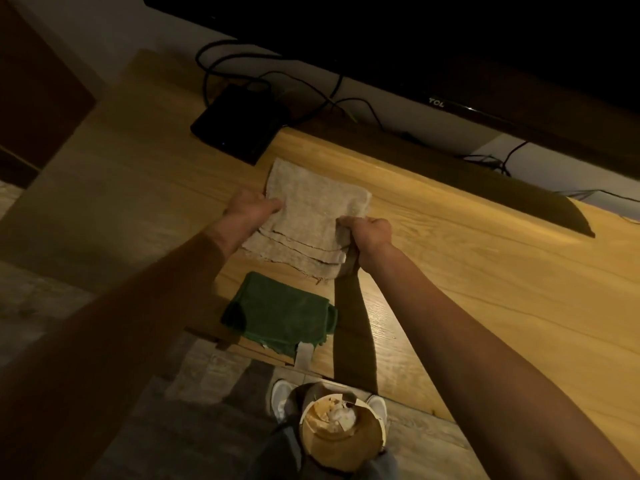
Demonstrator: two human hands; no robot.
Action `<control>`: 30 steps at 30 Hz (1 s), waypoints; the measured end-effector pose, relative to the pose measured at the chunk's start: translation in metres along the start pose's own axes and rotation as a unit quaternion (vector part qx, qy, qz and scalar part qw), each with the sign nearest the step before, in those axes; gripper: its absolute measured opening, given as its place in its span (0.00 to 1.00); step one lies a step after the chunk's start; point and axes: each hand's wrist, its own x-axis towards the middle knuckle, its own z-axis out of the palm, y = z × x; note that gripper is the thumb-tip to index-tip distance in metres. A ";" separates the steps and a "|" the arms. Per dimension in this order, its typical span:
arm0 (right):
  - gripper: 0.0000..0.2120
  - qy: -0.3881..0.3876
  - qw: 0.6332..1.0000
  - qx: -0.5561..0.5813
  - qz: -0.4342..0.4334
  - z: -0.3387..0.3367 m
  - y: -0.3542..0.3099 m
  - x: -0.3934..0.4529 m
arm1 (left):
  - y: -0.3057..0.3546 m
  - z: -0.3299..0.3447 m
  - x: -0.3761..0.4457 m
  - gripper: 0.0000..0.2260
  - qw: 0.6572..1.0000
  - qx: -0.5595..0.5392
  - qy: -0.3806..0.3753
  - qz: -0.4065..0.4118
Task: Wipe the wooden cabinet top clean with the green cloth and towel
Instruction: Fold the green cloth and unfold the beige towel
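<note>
A folded beige towel (311, 213) is held over the wooden cabinet top (485, 271), gripped on both sides. My left hand (251, 206) pinches its left edge and my right hand (369, 233) clutches its lower right corner. The green cloth (280, 311) lies folded on the cabinet top near the front edge, just below the towel and between my forearms. A white label hangs from the cloth over the edge.
A black box (239, 128) with cables sits at the back left of the cabinet. A dark TV (450, 57) hangs over the back edge. On the floor by my shoes stands a round bin (341, 434) with scraps in it.
</note>
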 end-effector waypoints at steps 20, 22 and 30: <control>0.16 -0.069 0.984 0.141 -0.081 -0.174 0.067 -0.065 | 0.047 0.078 -0.144 0.22 0.955 -0.141 -0.252 0.069; 0.13 -0.060 0.983 0.160 -0.070 -0.195 0.080 -0.072 | 0.054 0.093 -0.164 0.24 0.954 -0.127 -0.258 0.078; 0.15 -0.077 0.969 0.230 -0.040 -0.285 0.134 -0.084 | 0.080 0.156 -0.250 0.18 0.942 -0.144 -0.282 0.114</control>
